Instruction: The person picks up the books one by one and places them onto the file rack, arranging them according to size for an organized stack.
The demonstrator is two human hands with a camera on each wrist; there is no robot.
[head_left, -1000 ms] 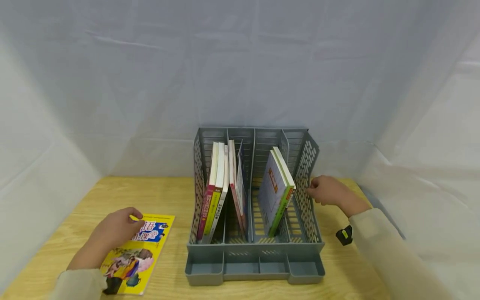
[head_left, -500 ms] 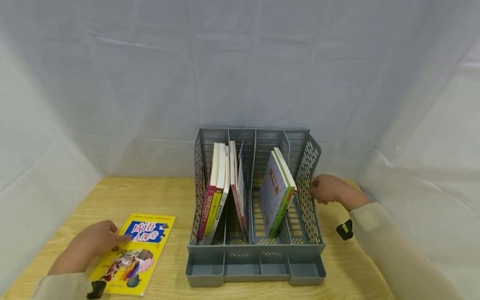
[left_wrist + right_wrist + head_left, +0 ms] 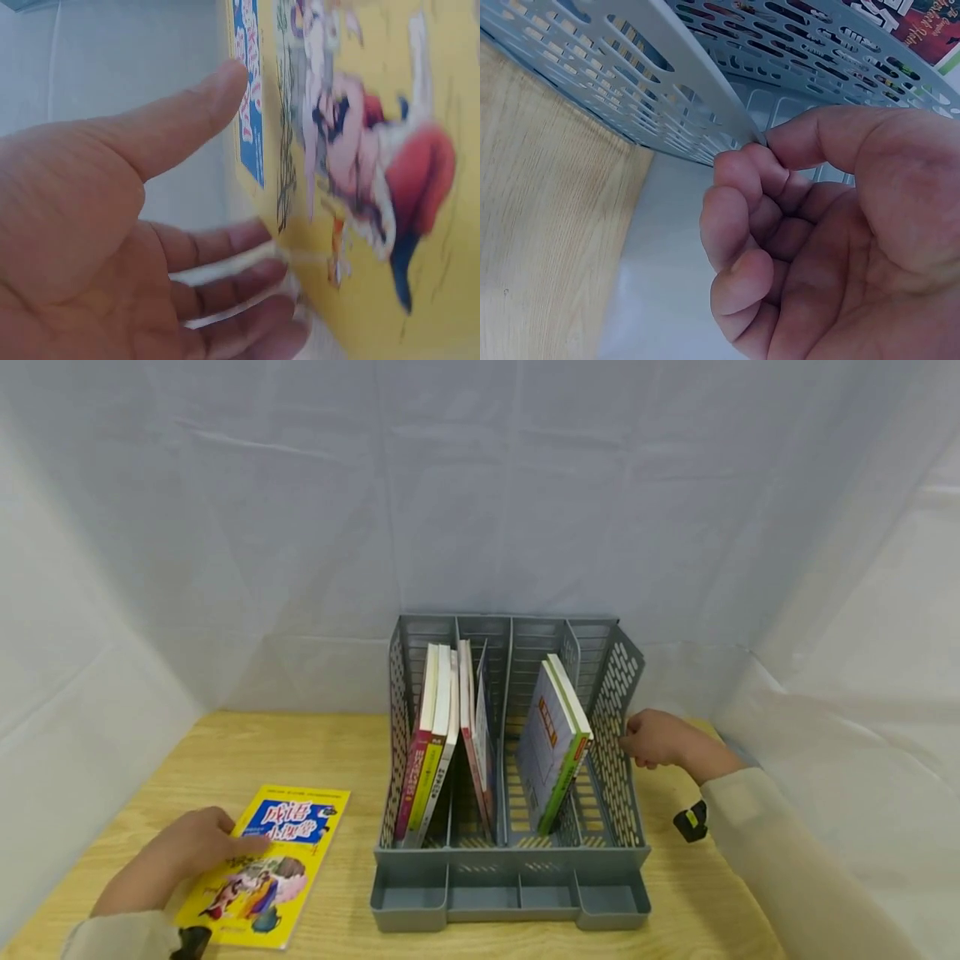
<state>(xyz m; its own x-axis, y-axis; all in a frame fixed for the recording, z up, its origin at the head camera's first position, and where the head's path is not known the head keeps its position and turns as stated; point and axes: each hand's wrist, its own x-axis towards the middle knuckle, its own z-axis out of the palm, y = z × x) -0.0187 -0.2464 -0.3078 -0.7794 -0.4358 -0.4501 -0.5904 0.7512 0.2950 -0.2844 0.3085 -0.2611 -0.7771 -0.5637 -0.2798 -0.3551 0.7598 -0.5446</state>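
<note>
A yellow book (image 3: pixel 262 881) with a blue title panel lies flat on the table at the left. My left hand (image 3: pixel 176 856) is at its left edge, thumb stretched over the cover. In the left wrist view the fingers (image 3: pixel 240 289) extend loosely along the book's edge, without closing round it. On the right, my right hand (image 3: pixel 663 743) pinches the edge of the side wall of a grey desktop book rack (image 3: pixel 510 860) between thumb and curled fingers. The right wrist view shows that pinch on the perforated panel (image 3: pixel 697 82).
Several books (image 3: pixel 427 768) lean in the rack's left compartments. A purple-covered book (image 3: pixel 543 735) stands with a green-spined one (image 3: pixel 564 785) further right. Small shallow trays (image 3: pixel 408 897) run along the rack's front. White sheeting (image 3: pixel 480 510) surrounds the wooden table (image 3: pixel 337 752).
My left hand has moved left and down across the yellow book, uncovering its title, and its fingers now sit at the left edge. My right hand stays on the rack's side wall.
</note>
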